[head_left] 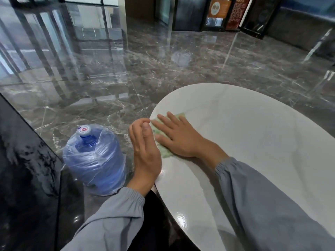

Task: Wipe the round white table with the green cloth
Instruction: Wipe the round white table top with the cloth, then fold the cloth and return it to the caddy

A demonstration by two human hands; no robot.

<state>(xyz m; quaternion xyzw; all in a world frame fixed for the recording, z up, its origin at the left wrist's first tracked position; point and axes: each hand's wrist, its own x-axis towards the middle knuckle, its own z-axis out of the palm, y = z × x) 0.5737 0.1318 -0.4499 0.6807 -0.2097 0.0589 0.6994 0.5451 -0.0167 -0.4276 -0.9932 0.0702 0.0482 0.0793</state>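
Pressing green cloth [164, 150] flat under right hand [179, 138], fingers straight, at tabletop [253, 142] rim, frame centre; left hand [145, 147] loosely cupped, empty. Risk: overrunning rim, dropping cloth.

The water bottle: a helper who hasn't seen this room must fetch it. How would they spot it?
Find the round white table on the dark marble floor. Just left of it stands the water bottle. It's the only big blue jug, wrapped in clear plastic.

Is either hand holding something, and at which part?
Nothing is gripped. The right hand presses flat on the green cloth; the left hand is cupped, empty.
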